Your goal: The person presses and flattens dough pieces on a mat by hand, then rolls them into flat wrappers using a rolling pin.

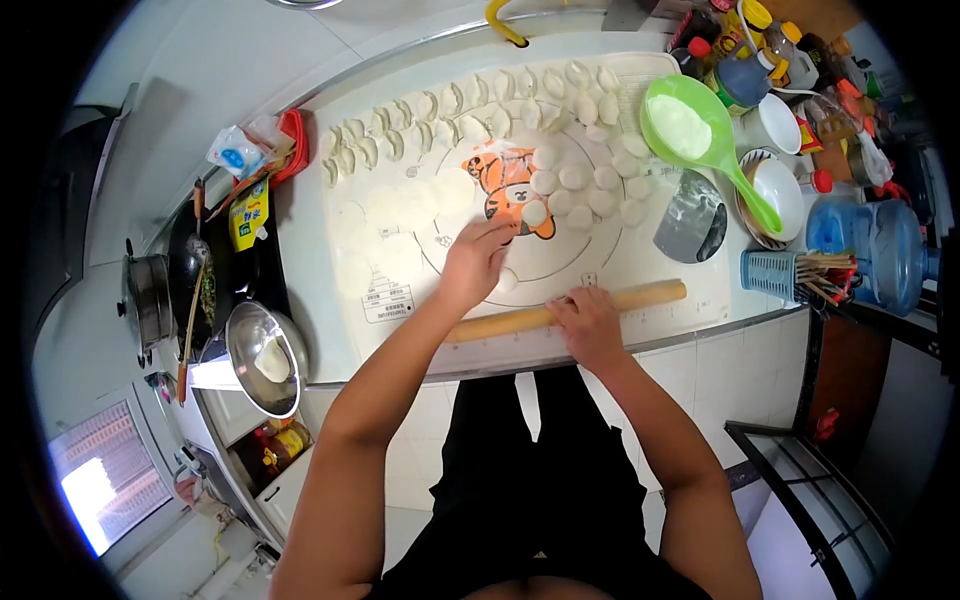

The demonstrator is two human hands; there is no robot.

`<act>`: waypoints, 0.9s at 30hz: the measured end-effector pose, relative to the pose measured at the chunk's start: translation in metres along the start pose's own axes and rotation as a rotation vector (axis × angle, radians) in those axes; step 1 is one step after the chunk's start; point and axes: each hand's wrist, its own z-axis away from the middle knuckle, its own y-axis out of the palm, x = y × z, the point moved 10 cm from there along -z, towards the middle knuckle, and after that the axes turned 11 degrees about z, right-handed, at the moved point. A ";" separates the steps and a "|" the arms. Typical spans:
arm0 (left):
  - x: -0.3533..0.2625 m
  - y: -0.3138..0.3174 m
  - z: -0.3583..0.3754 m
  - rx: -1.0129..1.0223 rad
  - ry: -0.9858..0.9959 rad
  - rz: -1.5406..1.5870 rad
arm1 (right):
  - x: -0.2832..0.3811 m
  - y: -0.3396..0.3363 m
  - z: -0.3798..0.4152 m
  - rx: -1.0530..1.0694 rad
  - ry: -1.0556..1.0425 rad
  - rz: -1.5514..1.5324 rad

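On the floured mat (400,340) my left hand (477,262) reaches out, fingers extended and thumb apart, its fingertips close to a small round dough piece (534,213). Another dough piece (508,280) lies just right of its wrist. My right hand (588,322) is closed over the middle of a wooden rolling pin (650,296), which lies along the near edge of the mat. Several more dough rounds (573,177) sit right of the printed tiger. Rows of folded dumplings (427,104) line the far side. Loose flour (415,205) covers the left part.
A green scoop of flour (680,125) rests at the mat's far right, near a dough scraper (690,220), a patterned bowl (777,198) and a blue basket (768,271). Bottles crowd the back right. At left are a steel bowl with dough (265,358) and a wok (185,265).
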 end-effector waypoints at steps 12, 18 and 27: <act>-0.013 0.025 -0.011 0.169 -0.060 -0.244 | 0.007 0.006 -0.012 0.036 -0.026 0.047; 0.012 -0.008 0.019 0.204 -0.081 -0.195 | 0.005 0.004 -0.011 -0.009 -0.021 0.037; -0.038 0.106 -0.036 0.314 0.184 -0.255 | 0.006 -0.002 -0.012 -0.083 -0.021 0.031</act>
